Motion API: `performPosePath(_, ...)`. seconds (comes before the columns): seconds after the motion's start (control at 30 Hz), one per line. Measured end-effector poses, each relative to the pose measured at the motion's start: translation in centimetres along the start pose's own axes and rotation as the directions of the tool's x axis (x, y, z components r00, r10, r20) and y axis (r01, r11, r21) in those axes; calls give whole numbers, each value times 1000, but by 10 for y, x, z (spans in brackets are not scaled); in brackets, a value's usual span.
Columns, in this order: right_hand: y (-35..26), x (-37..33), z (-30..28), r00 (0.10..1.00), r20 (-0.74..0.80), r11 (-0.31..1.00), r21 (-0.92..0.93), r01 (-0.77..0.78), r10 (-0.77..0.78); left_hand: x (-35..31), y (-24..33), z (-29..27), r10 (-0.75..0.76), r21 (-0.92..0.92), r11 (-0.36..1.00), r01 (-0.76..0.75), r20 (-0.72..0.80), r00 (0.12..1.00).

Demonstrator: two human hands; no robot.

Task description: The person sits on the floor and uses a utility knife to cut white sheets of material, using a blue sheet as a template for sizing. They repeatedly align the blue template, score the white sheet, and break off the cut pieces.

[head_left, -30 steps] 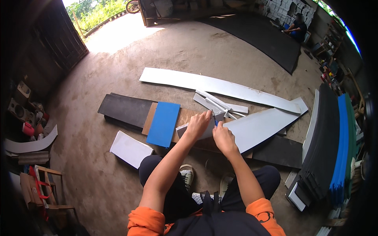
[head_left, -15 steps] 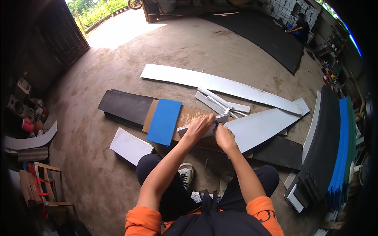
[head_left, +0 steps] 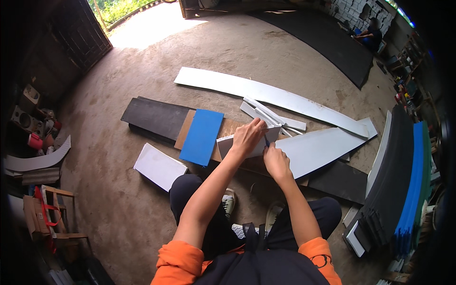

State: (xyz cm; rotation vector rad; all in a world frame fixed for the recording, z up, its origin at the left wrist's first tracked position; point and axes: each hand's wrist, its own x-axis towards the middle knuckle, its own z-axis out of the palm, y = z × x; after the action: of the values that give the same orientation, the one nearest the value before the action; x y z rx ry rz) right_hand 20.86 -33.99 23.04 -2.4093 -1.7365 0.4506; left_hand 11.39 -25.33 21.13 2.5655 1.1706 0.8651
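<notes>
My left hand (head_left: 249, 138) grips the upper edge of a small grey-white foam piece (head_left: 226, 147), which stands tilted over a worn brown board (head_left: 231, 127). Just right of it, my right hand (head_left: 277, 161) is closed around a slim dark blue-handled tool (head_left: 266, 141), pointing up against the piece; its tip is too small to make out. A long white sheet (head_left: 323, 145) lies to the right of my right hand. Beyond the hands rests a loose pile of narrow white strips (head_left: 270, 114). On the board's left part lies a blue sheet (head_left: 202, 137).
A stack of white rectangles (head_left: 159, 166) lies near my left knee. Another long white strip (head_left: 247, 90) crosses the floor beyond. Black sheets (head_left: 159, 114) lie under the board's left end. Piled black and blue sheets (head_left: 396, 166) stand right. Another person (head_left: 372, 35) sits far right.
The foam piece has tipped so more of its face shows. My right hand with the tool has dropped slightly away from my left hand. The whole view has shifted a little.
</notes>
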Motion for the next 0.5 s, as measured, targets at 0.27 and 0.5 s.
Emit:
performPosePath(0.27,3,11,15,1000,9,1000,-8,-14,14,2,-9,3,137,76,987,-140,41,990)
performPosePath(0.5,21,43,47,974,209,996,6,-89,86,6,2,0,69,-25,998,-66,116,991)
